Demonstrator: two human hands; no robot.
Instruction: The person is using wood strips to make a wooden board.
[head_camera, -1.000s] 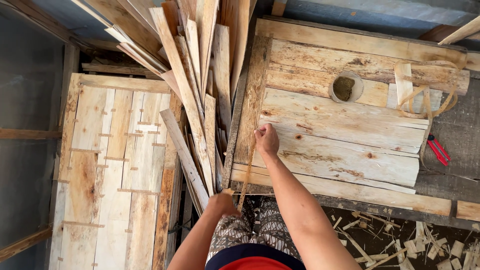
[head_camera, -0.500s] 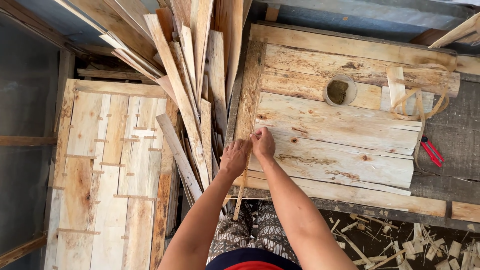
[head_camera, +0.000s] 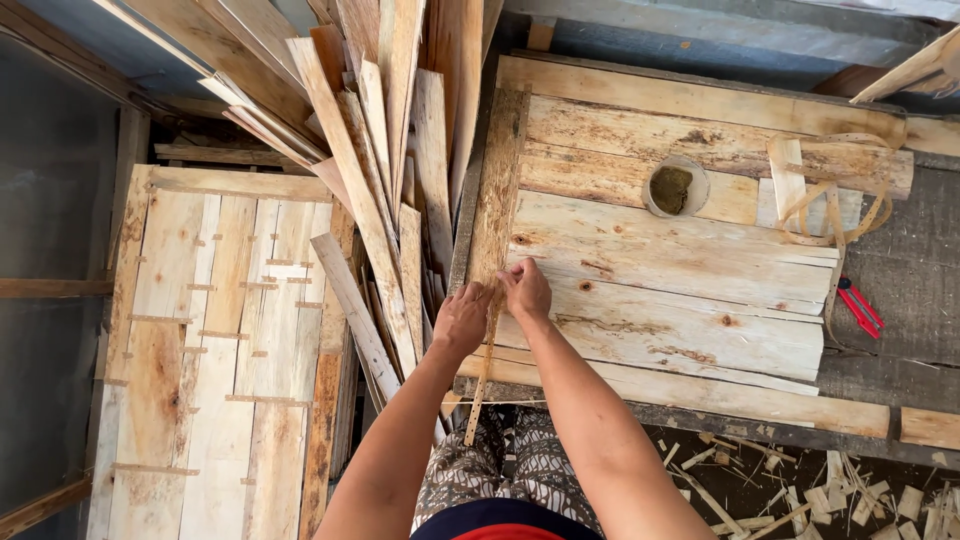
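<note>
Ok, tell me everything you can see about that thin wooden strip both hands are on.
The thin wooden strip is a narrow, pale slat of rough, unfinished wood with small dark marks along it. It runs nearly upright in the head view, slightly tilted, lying across the near left edge of the plank worktop, with its lower end overhanging toward the person's lap. The left hand and right hand pinch its upper end, which they hide.

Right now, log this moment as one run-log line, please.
left hand: gripping thin wood strip | right hand: pinching the same strip's upper end | strip: over plank worktop front edge | round container: on worktop, apart
</note>
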